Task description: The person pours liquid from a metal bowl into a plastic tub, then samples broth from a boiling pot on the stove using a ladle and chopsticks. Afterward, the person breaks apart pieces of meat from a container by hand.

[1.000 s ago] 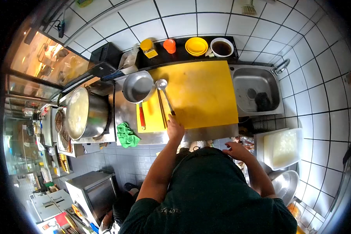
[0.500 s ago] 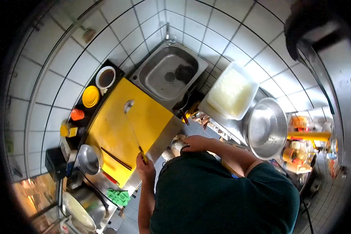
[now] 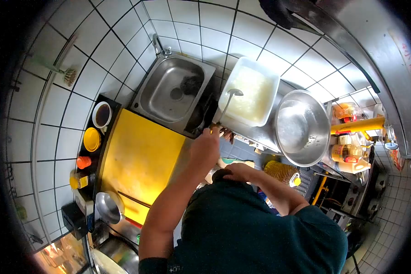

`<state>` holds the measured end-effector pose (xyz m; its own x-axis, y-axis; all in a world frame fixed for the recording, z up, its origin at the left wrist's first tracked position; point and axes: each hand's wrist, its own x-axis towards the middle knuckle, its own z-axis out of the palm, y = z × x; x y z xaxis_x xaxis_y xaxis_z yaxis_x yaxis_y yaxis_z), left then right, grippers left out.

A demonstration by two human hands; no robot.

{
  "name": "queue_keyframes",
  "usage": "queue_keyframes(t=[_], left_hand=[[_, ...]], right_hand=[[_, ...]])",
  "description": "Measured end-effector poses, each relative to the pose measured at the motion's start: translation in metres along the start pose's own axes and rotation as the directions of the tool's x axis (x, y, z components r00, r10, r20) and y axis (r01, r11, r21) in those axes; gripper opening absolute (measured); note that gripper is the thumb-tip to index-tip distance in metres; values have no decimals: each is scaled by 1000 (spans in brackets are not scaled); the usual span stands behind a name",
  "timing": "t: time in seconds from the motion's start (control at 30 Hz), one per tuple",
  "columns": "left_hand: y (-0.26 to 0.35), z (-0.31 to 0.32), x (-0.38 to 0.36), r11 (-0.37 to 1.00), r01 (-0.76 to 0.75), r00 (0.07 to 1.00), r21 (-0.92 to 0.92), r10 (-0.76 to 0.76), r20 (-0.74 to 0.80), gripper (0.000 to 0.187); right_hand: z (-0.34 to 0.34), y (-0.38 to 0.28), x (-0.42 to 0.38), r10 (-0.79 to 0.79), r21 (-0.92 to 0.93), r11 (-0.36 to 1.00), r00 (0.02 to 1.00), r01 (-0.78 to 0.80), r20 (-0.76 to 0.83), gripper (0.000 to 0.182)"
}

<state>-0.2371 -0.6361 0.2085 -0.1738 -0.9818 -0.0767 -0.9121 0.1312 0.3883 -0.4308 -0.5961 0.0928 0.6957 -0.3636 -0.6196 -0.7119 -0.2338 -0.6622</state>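
Note:
My left hand (image 3: 205, 145) is closed round the handle end of a metal ladle (image 3: 224, 111). The ladle's bowl hangs over the left side of a white plastic tub (image 3: 272, 101) with pale, whitish contents. Close in front of my dark green shirt (image 3: 260, 233) is my right hand (image 3: 238, 172), its fingers bent against the dark cloth and partly hidden. A large steel bowl (image 3: 302, 128) stands right of the tub.
Left of me lies a yellow cutting board (image 3: 137, 150) with dark chopsticks (image 3: 133, 199) on it. Behind it is a steel sink (image 3: 171, 89). A small pan (image 3: 108, 208) sits at the board's near left corner. An oil jug (image 3: 282, 173) stands low on the right.
My left hand has carried the ladle from over the yellow board rightward to the white tub. The view has turned to the right. My right hand stays near my body.

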Motion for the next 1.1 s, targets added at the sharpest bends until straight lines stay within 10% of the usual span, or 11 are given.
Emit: queue_keyframes(t=[0.9,1.1], left_hand=[[-29,35,17,950,-294,952,102,301,-63,51],[-70,14,-85,961,101,968,-258,-155,-197,59]], right_hand=[[24,36,-3,93,177,982,990,-73,-109,52],[10,-2,22,-52,72,996,996,57,-68,43]])
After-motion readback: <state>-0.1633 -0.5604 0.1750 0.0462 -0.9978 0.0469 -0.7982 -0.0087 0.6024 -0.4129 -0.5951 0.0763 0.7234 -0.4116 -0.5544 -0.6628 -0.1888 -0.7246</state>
